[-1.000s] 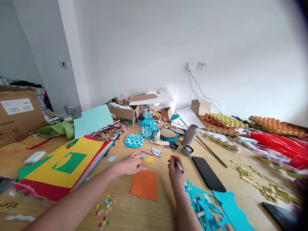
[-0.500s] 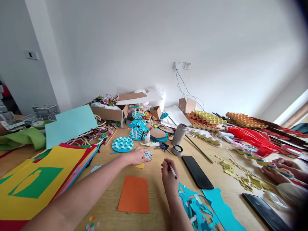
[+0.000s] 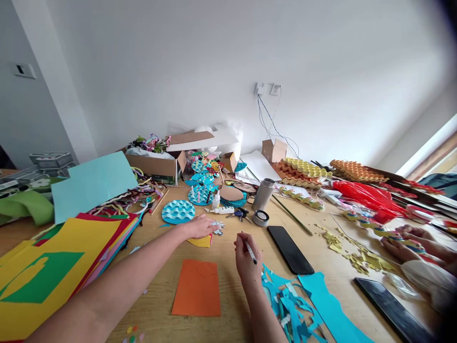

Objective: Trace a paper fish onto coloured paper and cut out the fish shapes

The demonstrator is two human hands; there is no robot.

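My left hand (image 3: 200, 226) reaches forward with its palm down and fingers spread. It rests over a small yellow piece (image 3: 201, 241), beside white-and-grey cutouts (image 3: 218, 227); what lies under the palm is hidden. My right hand (image 3: 247, 257) is closed around a white pen (image 3: 251, 252), whose dark end points down toward the wrist. An orange sheet (image 3: 197, 288) lies flat on the table between my forearms. Just beyond my left hand are a round blue wavy piece (image 3: 178, 211) and a white glue tube (image 3: 223, 210).
Right of my right hand are a black phone (image 3: 290, 249) and blue paper scraps (image 3: 291, 305). A metal flask (image 3: 264, 194) stands behind. Coloured sheets (image 3: 96, 247) are stacked at left. Another person's hands (image 3: 416, 243) hold a decorated strip at far right.
The view has shifted slightly. My left hand has drawn back a little from the white-and-grey cutouts, and more of the yellow piece shows. My right hand keeps the pen.
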